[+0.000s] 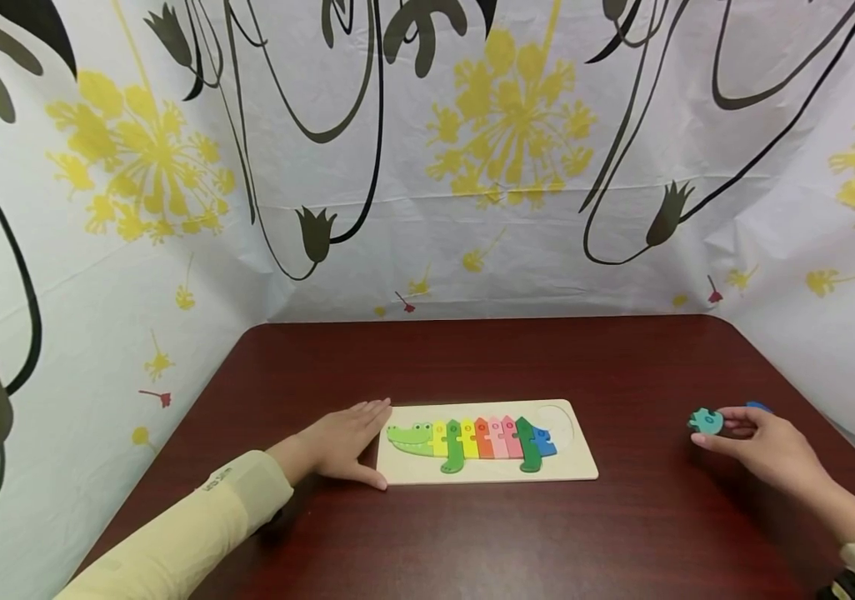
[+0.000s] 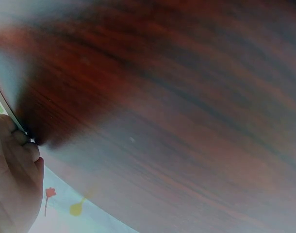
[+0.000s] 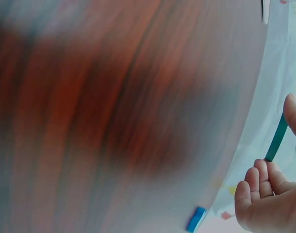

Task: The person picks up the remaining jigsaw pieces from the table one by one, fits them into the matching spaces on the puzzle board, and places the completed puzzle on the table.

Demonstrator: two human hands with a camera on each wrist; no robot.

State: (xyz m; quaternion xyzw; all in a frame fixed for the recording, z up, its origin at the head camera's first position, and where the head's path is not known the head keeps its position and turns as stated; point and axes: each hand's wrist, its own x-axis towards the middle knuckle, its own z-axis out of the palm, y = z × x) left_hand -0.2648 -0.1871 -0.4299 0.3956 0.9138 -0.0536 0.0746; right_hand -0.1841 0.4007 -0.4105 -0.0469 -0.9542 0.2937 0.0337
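A wooden puzzle board [image 1: 412, 475] lies on the table, bearing a crocodile [image 1: 465, 439] of green, yellow, orange, pink and blue pieces. At its tail end on the right, a round recess [image 1: 557, 421] shows bare wood. My left hand [image 1: 345, 437] rests against the board's left edge, fingers extended and thumb at the near corner. Off to the right, my right hand [image 1: 772, 450] pinches a teal puzzle piece [image 1: 706, 421] between thumb and fingers. In the right wrist view the teal piece [image 3: 277, 138] appears edge-on, above the table surface.
Behind my right hand lies a blue piece [image 1: 759, 407], also visible near the table edge in the right wrist view as a blue block [image 3: 196, 219]. The dark red wooden table [image 1: 487, 542] is bordered by a white patterned cloth [image 1: 412, 167].
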